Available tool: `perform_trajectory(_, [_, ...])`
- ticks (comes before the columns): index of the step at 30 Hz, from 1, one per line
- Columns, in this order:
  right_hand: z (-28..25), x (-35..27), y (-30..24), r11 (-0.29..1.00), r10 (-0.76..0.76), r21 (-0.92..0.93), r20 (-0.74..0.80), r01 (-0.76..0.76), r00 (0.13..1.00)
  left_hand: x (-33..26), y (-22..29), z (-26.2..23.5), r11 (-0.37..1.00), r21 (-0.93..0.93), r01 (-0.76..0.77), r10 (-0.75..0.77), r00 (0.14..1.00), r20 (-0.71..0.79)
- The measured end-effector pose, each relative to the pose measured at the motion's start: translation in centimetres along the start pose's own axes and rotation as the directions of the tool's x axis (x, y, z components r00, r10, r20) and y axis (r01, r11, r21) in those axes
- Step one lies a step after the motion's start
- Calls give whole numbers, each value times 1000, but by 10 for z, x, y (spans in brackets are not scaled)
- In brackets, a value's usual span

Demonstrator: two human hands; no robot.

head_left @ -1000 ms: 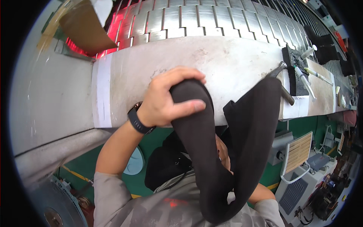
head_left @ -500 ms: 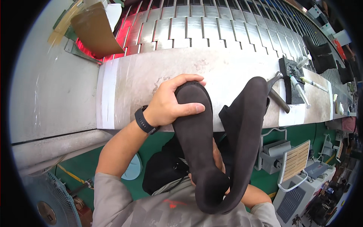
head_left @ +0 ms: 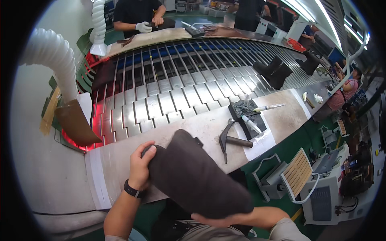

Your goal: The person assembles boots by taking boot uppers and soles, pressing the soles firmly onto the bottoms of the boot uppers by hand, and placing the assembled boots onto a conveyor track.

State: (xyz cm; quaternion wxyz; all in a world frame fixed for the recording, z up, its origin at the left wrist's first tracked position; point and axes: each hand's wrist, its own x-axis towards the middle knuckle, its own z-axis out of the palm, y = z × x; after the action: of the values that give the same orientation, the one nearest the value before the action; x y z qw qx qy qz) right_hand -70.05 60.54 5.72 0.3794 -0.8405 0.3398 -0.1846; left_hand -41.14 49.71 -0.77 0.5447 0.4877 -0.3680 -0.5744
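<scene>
A dark brown boot lies tilted across the near edge of the grey workbench, its shaft pointing up-left. My left hand, with a black wrist band, grips the upper end of the boot. My right hand holds the boot from underneath at its lower end; only the fingertips and forearm show. A hammer rests on the bench just right of the boot.
A black mat with pens and small tools lies beyond the hammer. A metal slat conveyor carries two dark boots at the far right. A white hose hangs at left. Other people work across the conveyor and at right.
The view has lifted from straight down to looking across the conveyor. The boot has been lowered and laid flatter between my hands, its upper end still in my left hand.
</scene>
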Motion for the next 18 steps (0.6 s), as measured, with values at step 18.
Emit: perform_trajectory(18, [-74, 320, 182, 954, 286, 169, -762, -247, 581, 35, -9, 17, 989, 125, -79, 58, 985, 164])
